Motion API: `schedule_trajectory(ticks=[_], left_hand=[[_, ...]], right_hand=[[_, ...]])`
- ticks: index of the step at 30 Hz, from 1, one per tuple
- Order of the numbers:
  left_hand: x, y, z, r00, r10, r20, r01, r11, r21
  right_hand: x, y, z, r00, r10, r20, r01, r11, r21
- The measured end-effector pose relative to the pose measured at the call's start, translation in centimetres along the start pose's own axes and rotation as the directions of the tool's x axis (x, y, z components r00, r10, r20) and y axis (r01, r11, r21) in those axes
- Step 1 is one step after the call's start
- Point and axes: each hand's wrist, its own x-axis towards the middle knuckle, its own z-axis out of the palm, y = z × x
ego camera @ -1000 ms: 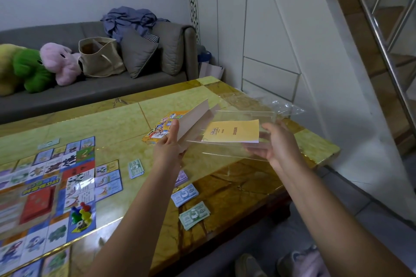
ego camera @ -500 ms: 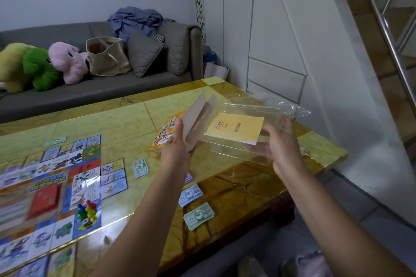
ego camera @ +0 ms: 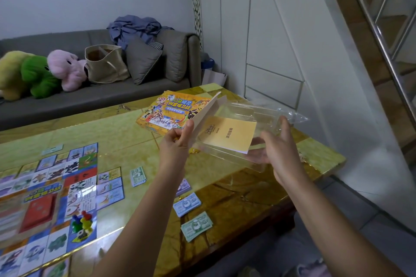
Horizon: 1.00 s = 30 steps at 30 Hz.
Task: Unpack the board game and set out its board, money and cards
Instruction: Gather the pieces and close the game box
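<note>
The clear tray (ego camera: 254, 164), holding a yellow booklet (ego camera: 229, 134), hangs above the table (ego camera: 135, 132). The left hand (ego camera: 175, 144) pinches a card sheet (ego camera: 206, 111) at the tray's left edge. The right hand (ego camera: 279, 148) clasps its right edge, fingers apparently underneath. The box (ego camera: 171, 110) lies behind the tray, the money (ego camera: 197, 226) nearer and the board (ego camera: 45, 193) far left.

Grey sofa (ego camera: 67, 105) holds 3 plush toys (ego camera: 38, 76) and tote bag (ego camera: 105, 67); stair railing (ego camera: 383, 47) right.

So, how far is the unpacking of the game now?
Done: the board lies open on the table with pawns and what looks like a red card pile on it, and money stacks sit beside it. In hand: the left hand grips a cardboard sheet, the right hand holds the clear tray with a yellow booklet. Left: setting these aside; other cards, I cannot tell.
</note>
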Motion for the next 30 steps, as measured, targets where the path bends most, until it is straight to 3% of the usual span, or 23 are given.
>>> schedule_trajectory(ticks=[5,11,20,24,30], left_hand=[[0.0,0.0,0.3,0.999,0.012,0.046,-0.013,1.0,0.021],[-0.6,0.5,1.2,0.995,0.089,0.054,-0.09,0.995,0.03],[-1.9,0.0,2.7,0.995,0.099,0.011,-0.098,0.992,-0.085],[-2.2,0.3,2.9,0.991,0.135,0.001,-0.135,0.989,-0.064],[-2.1,0.7,2.9,0.983,0.181,-0.017,-0.182,0.983,-0.033]], right_hand=[[-0.3,-0.1,0.2,1.0,-0.009,-0.001,0.009,0.992,0.123],[-0.1,0.4,0.8,0.99,0.131,0.059,-0.137,0.984,0.114],[0.6,1.4,1.7,0.987,-0.017,-0.161,0.058,0.966,0.253],[1.3,1.2,1.3,0.97,-0.079,-0.23,0.121,0.977,0.173],[1.3,0.9,1.4,0.979,-0.085,-0.186,0.107,0.988,0.112]])
